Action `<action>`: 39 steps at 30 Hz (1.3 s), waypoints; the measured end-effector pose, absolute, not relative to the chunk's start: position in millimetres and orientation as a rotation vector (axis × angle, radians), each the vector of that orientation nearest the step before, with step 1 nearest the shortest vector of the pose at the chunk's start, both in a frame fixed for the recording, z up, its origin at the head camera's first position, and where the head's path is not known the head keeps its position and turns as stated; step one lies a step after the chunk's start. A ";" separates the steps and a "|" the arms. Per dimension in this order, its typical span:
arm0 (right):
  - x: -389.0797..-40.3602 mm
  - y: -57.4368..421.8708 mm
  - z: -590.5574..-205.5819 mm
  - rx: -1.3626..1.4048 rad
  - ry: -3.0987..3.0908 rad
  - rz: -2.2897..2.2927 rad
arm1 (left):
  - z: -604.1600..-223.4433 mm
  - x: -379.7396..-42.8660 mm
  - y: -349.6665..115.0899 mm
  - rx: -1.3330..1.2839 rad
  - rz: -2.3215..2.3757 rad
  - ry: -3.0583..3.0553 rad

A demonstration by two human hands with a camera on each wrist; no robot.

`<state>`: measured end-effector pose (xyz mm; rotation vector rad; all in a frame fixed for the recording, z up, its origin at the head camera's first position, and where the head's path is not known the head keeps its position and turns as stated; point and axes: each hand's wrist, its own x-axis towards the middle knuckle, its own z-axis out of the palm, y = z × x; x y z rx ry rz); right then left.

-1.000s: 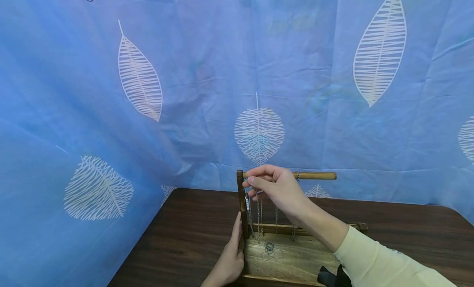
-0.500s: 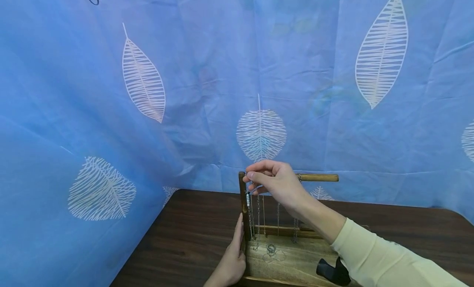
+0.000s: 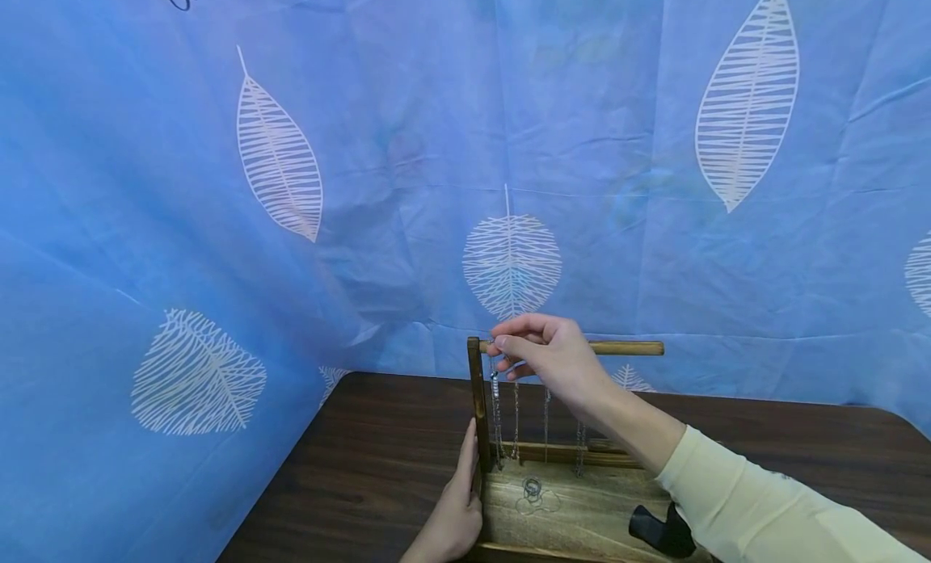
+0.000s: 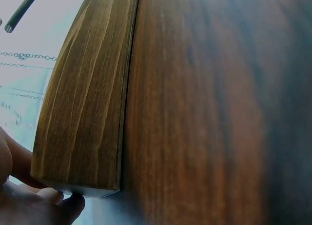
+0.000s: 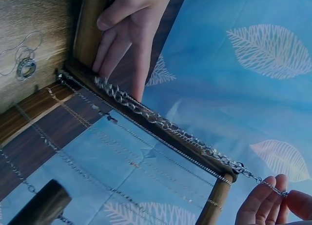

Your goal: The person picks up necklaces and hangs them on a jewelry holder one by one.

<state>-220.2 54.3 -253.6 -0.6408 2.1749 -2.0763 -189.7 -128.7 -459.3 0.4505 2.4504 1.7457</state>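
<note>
My right hand (image 3: pixel 556 361) pinches the end of a silver chain necklace (image 5: pixel 161 120) between thumb and fingers. It is held at the left end of the round wooden bar (image 3: pixel 625 348), beside the post (image 3: pixel 476 393) of a wooden jewelry stand. The necklace hangs down along the post; its contact with the bar is partly hidden by my fingers in the head view. My left hand (image 3: pixel 454 498) rests against the outer left side of the stand, with straight fingers along the wood in the right wrist view. Several other thin chains (image 5: pixel 63 159) hang from the bar.
The stand's tray (image 3: pixel 582 506) holds a silver ring-like coil with thin loops (image 3: pixel 532 489). A black object (image 3: pixel 658 531) shows beside my right sleeve (image 3: pixel 764 506). Underneath is a dark wood table (image 3: pixel 364 442), with a blue leaf-patterned cloth (image 3: pixel 407 183) behind.
My right hand has shifted slightly right along the bar from the post, bringing the necklace with it. My left hand stays against the stand's side.
</note>
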 end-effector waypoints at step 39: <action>-223.2 127.6 -273.4 -0.528 2.321 -2.076 | -458.3 -190.4 -129.1 0.404 1.715 2.433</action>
